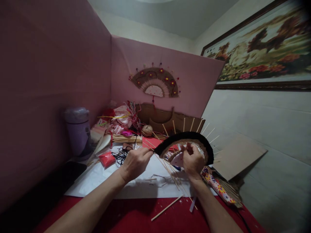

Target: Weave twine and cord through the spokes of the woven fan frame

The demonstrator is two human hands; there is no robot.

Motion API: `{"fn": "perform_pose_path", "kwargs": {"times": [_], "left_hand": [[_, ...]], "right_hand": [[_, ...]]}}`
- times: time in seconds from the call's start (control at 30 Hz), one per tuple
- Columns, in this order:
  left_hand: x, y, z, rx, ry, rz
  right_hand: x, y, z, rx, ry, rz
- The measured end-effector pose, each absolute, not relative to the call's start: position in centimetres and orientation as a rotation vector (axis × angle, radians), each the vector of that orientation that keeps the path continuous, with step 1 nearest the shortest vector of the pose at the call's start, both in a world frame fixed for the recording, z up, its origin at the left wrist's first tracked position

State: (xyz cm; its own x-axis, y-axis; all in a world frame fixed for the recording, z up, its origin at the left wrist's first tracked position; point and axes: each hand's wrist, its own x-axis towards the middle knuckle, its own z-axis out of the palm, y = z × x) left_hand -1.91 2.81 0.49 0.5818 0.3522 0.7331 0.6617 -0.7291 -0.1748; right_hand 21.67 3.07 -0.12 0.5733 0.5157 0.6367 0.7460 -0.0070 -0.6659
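A half-round craft fan [184, 137] is held up over the table. Black material covers its outer band, brown burlap-like material runs inside that, and thin wooden sticks poke out around the rim. My left hand [137, 163] is closed, its fingertips pinched at the fan's left end; any small thing between them is hidden. My right hand [193, 160] is closed on the fan's inner part, over its pale spotted centre [177, 160]. To the left of my left hand, a tangle of black cord [121, 156] lies on white paper [97, 179].
A finished-looking fan [155, 77] hangs on the pink partition. Left stand a lidded purple cup [78, 132] and a red packet [107, 159]. Behind are a twine ball [147, 130], bundled sticks [127, 139] and cardboard [160, 115]. A flower-patterned glue-gun-like tool [216, 186] lies right; a loose stick [167, 207] lies in front.
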Motion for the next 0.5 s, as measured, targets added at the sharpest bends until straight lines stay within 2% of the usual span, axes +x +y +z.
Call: {"fn": "perform_pose_path", "kwargs": {"times": [0.27,0.5], "left_hand": [[-1.9,2.4,1.2,-2.039,-0.745,-0.999],[-2.3,2.2,1.9,-1.978,-0.722,-1.037]], "right_hand": [[21.7,3.1,-0.1,-1.667,-1.077,-0.273],[21.6,2.9,0.0,-1.662,-1.094,-0.274]]}}
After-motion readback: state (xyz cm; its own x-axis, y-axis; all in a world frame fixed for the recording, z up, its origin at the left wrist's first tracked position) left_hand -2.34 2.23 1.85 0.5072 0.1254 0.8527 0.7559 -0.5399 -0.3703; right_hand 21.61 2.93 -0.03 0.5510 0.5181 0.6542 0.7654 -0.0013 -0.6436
